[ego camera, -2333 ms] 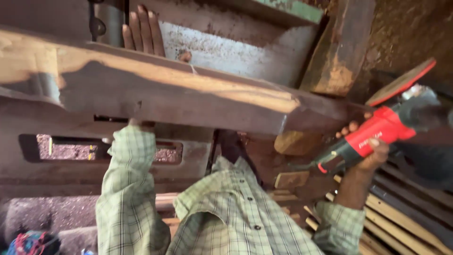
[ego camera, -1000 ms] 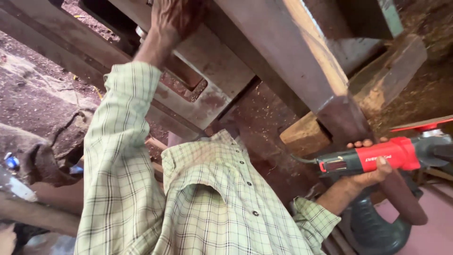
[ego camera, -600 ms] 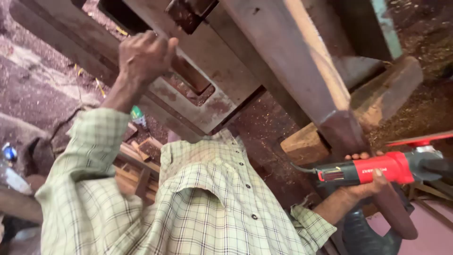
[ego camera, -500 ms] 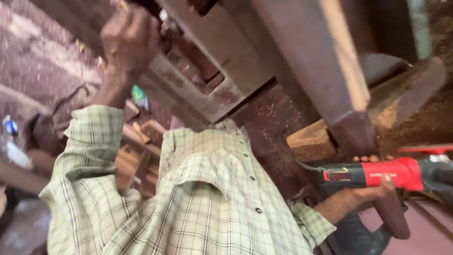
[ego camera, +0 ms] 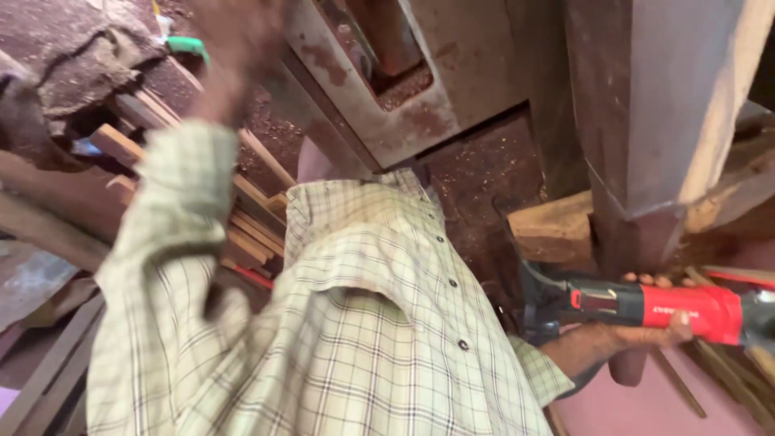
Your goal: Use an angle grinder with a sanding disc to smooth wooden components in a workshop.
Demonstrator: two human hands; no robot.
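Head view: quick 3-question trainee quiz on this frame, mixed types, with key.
1. True or false: the right hand grips the red and black power tool.
2. The left hand is: A) resting on the shirt B) raised and blurred C) holding the tool.
3. Fill in: the pale wooden block lies just ___ the tool.

Key: 1 true; 2 B; 3 above.

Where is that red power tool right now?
The red tool is at the lower right of the head view, gripped in the right hand, just below the dark wooden post.
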